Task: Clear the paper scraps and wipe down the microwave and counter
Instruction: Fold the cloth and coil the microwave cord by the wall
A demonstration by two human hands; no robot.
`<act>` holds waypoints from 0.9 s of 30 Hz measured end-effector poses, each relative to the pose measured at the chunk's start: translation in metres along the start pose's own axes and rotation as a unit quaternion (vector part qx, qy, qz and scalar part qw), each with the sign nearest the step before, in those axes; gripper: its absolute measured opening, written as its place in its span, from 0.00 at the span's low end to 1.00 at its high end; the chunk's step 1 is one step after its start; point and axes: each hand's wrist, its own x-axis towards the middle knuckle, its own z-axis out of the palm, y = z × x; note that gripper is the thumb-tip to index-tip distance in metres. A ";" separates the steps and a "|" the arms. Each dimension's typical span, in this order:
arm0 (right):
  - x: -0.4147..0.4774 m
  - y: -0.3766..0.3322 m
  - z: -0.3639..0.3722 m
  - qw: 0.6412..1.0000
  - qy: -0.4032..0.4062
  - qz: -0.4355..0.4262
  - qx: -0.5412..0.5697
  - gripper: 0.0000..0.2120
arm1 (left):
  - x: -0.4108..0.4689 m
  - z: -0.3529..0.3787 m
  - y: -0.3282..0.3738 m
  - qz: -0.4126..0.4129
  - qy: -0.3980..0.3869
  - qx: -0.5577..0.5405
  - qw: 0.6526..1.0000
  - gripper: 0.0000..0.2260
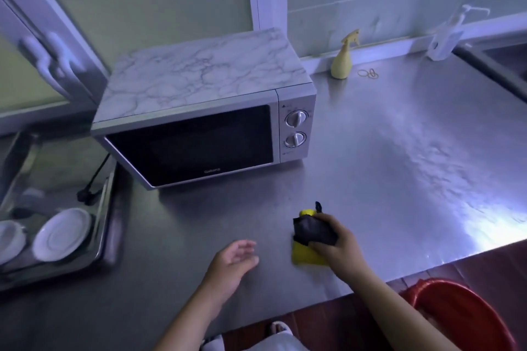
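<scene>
- While the right hand [339, 239] curls its fingers round a bunched cleaning cloth, yellow on one side and black on the other [306, 255], the cloth's yellow part lies against the brushed stainless-steel counter [399, 165], near the front edge and forward of the microwave's right end.
- The left hand [232, 261] holds nothing. Its fingers are relaxed and slightly spread, just over the counter, left of the cloth and apart from it.
- The silver microwave oven with a marble-patterned top, dark glass door and two round knobs [199, 122] stands at the left rear of the counter, door closed.
- A black power plug on its cord [91, 188] lies by the microwave's left corner.
- A pale yellow spray bottle [342, 63] stands upright by the back wall, with thin rubber bands [368, 73] just beside it.
- A metal tray [108, 208] at far left holds white plates [61, 234].
- A red plastic basin [462, 310] sits below the counter's front edge, at right.
</scene>
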 end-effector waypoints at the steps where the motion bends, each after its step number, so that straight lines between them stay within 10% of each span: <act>1: -0.003 -0.011 0.005 0.999 -0.030 -0.004 0.039 0.27 | -0.003 0.001 0.003 -0.002 -0.028 -0.023 0.999 0.16; 7: -0.006 -0.043 0.035 0.955 -0.182 0.064 0.225 0.30 | -0.017 -0.004 0.024 0.024 -0.068 -0.269 0.961 0.23; 13: -0.017 -0.039 0.057 0.959 -0.244 0.124 0.075 0.34 | -0.029 -0.019 0.031 0.057 -0.001 -0.247 0.967 0.27; 22: -0.026 -0.060 0.077 0.942 -0.294 0.057 0.151 0.39 | -0.034 -0.033 0.034 0.084 0.013 -0.165 0.983 0.13; 27: -0.024 -0.057 0.070 0.943 -0.299 0.033 0.143 0.14 | -0.029 -0.041 0.034 0.095 0.063 -0.125 0.986 0.13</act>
